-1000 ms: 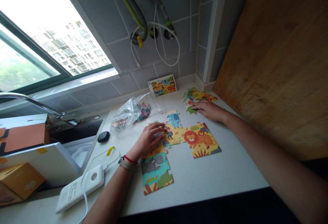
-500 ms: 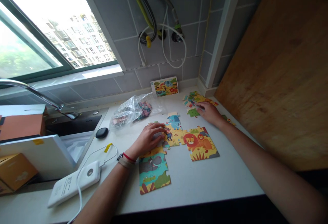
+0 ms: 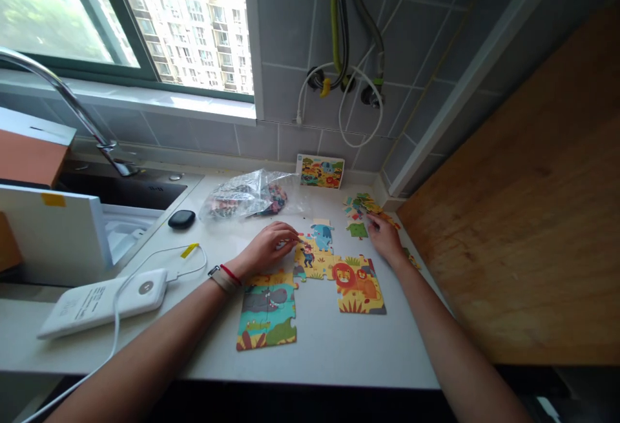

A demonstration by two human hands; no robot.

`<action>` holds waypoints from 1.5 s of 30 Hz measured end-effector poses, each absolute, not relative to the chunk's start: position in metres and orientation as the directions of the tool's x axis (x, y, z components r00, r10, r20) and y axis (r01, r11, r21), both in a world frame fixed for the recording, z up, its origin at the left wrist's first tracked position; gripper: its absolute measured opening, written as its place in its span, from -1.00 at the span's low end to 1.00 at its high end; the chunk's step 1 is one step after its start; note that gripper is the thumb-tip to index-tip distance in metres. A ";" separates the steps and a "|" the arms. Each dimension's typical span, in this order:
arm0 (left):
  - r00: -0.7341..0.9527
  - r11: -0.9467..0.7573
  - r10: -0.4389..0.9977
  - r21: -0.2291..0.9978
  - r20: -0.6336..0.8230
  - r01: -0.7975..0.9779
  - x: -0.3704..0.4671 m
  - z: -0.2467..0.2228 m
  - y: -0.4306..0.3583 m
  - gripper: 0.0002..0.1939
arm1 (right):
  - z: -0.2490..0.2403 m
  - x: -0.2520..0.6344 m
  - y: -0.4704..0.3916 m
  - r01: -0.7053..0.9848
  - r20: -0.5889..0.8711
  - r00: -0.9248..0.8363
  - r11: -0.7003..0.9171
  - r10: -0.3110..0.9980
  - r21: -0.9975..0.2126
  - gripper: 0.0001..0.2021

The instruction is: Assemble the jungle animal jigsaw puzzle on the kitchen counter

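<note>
My left hand (image 3: 272,246) is closed, its fingertips together at the left edge of a joined puzzle section (image 3: 317,261) showing a blue elephant and a small figure in a hat. That section meets a lion section (image 3: 361,285) at its lower right. Below my left hand lies a hippo and crocodile section (image 3: 268,315); my hand is near its top edge. My right hand (image 3: 385,237) reaches to a pile of loose puzzle pieces (image 3: 361,203), fingers stretched out and touching it. Beside those fingers lies a green tree piece (image 3: 357,230). The right fingertips are partly hidden.
A picture card (image 3: 320,171) leans on the tiled wall. A clear plastic bag (image 3: 247,196) of pieces lies left of it. On the left are a black case (image 3: 181,219), a white power bank (image 3: 104,302) with cable, and a sink (image 3: 145,190). A wooden panel (image 3: 523,216) bounds the right.
The view has turned to the left. My left hand has drawn back from on top of the puzzle to its left edge, its fingers closer together. My right hand stays at the loose pieces.
</note>
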State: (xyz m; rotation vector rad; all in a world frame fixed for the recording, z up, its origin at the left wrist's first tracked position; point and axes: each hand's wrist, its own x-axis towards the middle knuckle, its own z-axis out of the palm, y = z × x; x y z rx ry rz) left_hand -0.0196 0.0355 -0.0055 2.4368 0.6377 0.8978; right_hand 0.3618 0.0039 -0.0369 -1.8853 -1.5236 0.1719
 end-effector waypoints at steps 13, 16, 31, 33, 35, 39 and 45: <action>0.648 -0.766 0.597 0.577 0.473 0.285 -0.021 -0.009 0.039 -0.77 | -0.025 0.367 0.005 0.817 0.387 0.340 -0.066 0.857 -0.572 -0.61; 0.635 -0.761 0.604 0.585 0.481 0.280 -0.021 -0.009 0.039 -0.76 | -0.014 0.371 0.025 0.863 0.320 0.293 -0.105 0.901 -0.495 -0.60; 0.540 -0.750 0.639 0.599 0.548 0.280 -0.025 -0.006 0.045 -0.78 | 0.026 0.357 0.120 0.922 0.153 0.327 -0.279 0.933 -0.270 -0.60; 0.541 -0.747 0.642 0.601 0.543 0.284 -0.025 -0.006 0.044 -0.79 | 0.031 0.354 0.118 0.922 0.171 0.322 -0.268 0.931 -0.278 -0.55; 0.548 -0.747 0.640 0.602 0.539 0.280 -0.026 -0.004 0.044 -0.78 | 0.036 0.349 0.113 0.925 0.197 0.309 -0.245 0.931 -0.292 -0.53; 0.543 -0.735 0.655 0.610 0.526 0.297 -0.028 0.000 0.043 -0.78 | 0.040 0.323 0.076 0.921 0.251 0.280 -0.187 0.927 -0.341 -0.52; 0.585 -0.753 0.630 0.586 0.511 0.300 -0.027 0.003 0.039 -0.76 | 0.025 0.240 -0.056 0.746 0.286 0.015 0.180 0.958 -0.641 -0.65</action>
